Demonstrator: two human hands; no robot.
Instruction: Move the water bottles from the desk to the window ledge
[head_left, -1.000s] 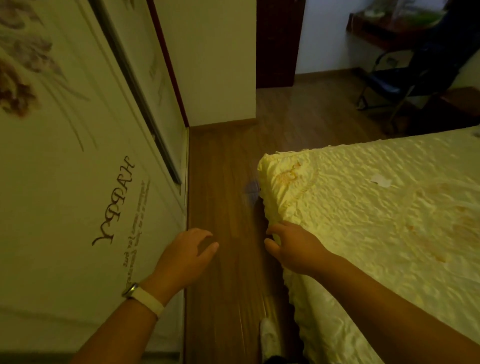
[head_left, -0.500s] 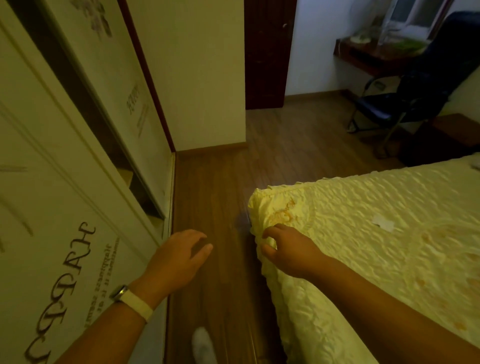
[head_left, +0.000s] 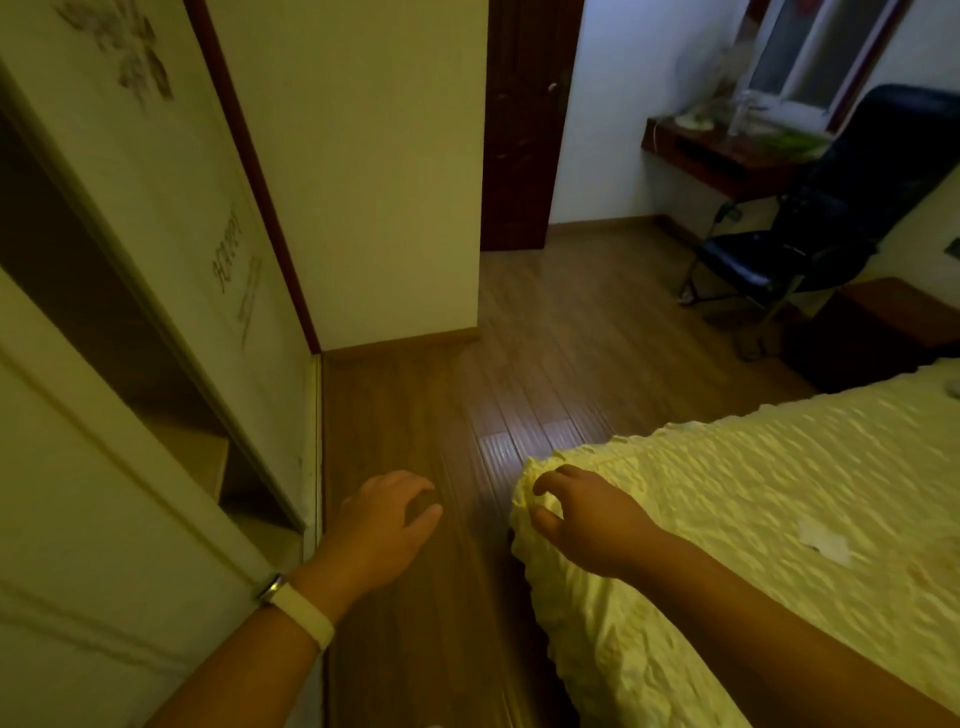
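Note:
A dark wooden desk (head_left: 727, 161) stands far off at the top right under a window (head_left: 810, 52). A clear water bottle (head_left: 740, 111) stands on it, small and dim. Both my hands hang in front of me and hold nothing. My left hand (head_left: 379, 525), with a white wristband, hovers over the floor with loosely curled fingers. My right hand (head_left: 582, 514) hovers at the corner of the bed, fingers loosely curled too.
A bed with a yellow quilted cover (head_left: 753, 545) fills the lower right. A wardrobe with sliding doors (head_left: 130, 364) lines the left. A wooden floor strip (head_left: 441, 415) runs between them. A dark office chair (head_left: 810, 228) stands before the desk; a dark door (head_left: 524, 119) is beyond.
The view has lifted and moved forward along the aisle; the desk and window now show larger. Both hands stay empty in about the same pose.

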